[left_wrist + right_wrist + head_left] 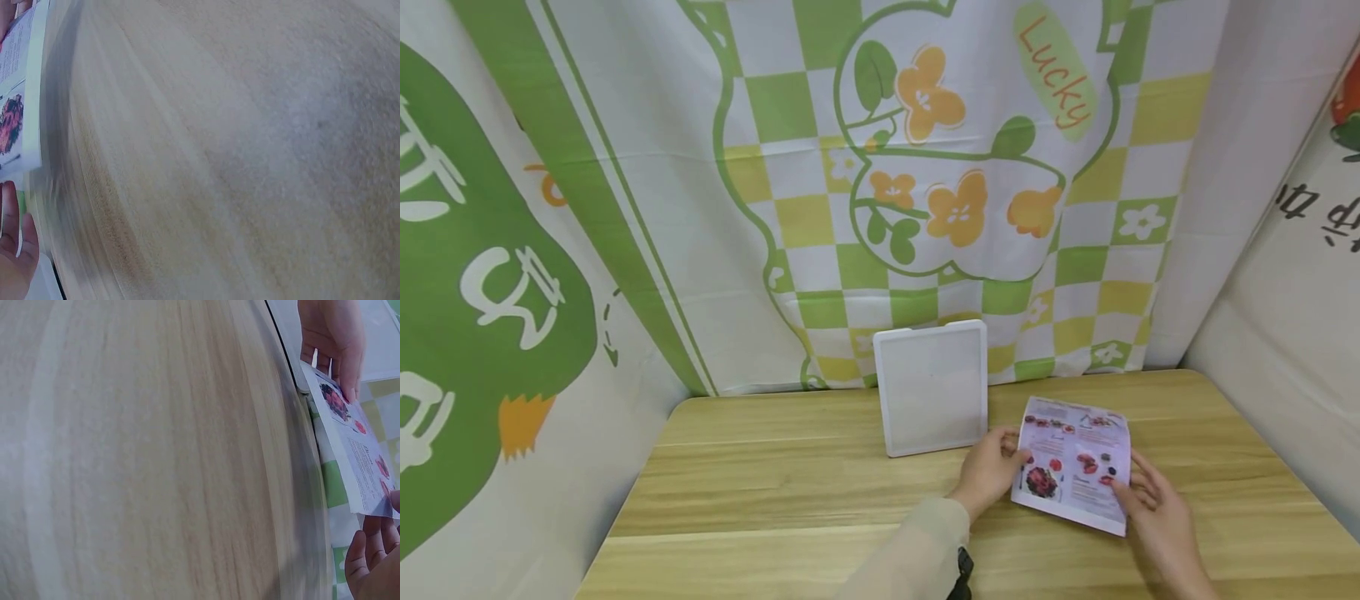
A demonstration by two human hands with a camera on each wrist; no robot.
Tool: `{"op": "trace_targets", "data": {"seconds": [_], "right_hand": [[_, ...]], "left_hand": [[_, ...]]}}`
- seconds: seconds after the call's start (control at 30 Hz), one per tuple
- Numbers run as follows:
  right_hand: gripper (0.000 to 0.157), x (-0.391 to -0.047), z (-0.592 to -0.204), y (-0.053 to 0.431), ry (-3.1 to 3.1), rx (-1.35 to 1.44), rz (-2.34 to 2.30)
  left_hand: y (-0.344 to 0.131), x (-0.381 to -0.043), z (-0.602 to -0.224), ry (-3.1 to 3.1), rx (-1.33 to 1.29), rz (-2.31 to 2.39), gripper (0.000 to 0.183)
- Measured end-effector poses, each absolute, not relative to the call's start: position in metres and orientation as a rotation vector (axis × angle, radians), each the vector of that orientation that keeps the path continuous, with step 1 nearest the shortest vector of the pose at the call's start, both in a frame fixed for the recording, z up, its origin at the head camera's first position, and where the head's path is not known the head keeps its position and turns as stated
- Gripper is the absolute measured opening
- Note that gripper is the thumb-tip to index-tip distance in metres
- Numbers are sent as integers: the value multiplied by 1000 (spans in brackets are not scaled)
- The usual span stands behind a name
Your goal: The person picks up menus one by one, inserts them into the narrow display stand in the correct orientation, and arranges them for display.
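Note:
A printed menu sheet [1078,467] with food pictures and small text is held slightly tilted over the right part of the table. My left hand [988,473] pinches its left edge, thumb on the printed face and fingers behind. At the opposite edge, my right hand [1161,521] grips it the same way, its thumb near the lower right. From the right wrist, the sheet [359,447] appears raised off the wood, with fingers behind it. Just left of the sheet stands a white-rimmed display frame [932,390] with a blank pale panel, close to my left hand.
The light wood table [752,492] has rounded back corners. Behind it hangs a green, yellow and white checked cloth [797,217], near the frame's back. Printed white cloths close in the left and right sides. A dark band [961,575] shows at my left sleeve.

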State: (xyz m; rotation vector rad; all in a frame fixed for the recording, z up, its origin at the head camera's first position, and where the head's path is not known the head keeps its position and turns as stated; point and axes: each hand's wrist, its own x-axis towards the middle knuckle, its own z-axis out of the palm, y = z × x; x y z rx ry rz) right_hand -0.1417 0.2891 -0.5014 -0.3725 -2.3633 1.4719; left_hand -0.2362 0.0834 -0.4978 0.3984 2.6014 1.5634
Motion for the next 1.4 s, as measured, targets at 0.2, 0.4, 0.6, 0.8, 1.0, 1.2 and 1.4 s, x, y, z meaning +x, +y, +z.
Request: {"op": "trace_targets", "data": {"seconds": [0.2, 0.4, 0.6, 0.8, 1.0, 1.2, 1.4], "right_hand": [[49, -140, -497, 292, -2345, -447, 1483], [40, -140, -492, 293, -2331, -446, 1506], [37, -138, -483, 290, -2349, -412, 1476], [39, -135, -471, 284, -2362, -390, 1456], [41, -137, -459, 276, -2359, -382, 1452], [34, -140, -449, 266, -2269, -354, 1420], [28, -142, -441, 254, -2194, -291, 1416]], "left_hand": [[79, -236, -495, 2542, 452, 1604, 35], [73, -234, -488, 2622, 493, 1527, 32], [66, -229, -476, 2655, 471, 1571, 25], [56, -225, -461, 2603, 488, 1650, 23], [42, -219, -449, 2585, 545, 1636, 27], [27, -211, -442, 2590, 552, 1600, 35], [10, -202, -435, 2589, 585, 1605, 32]]}}
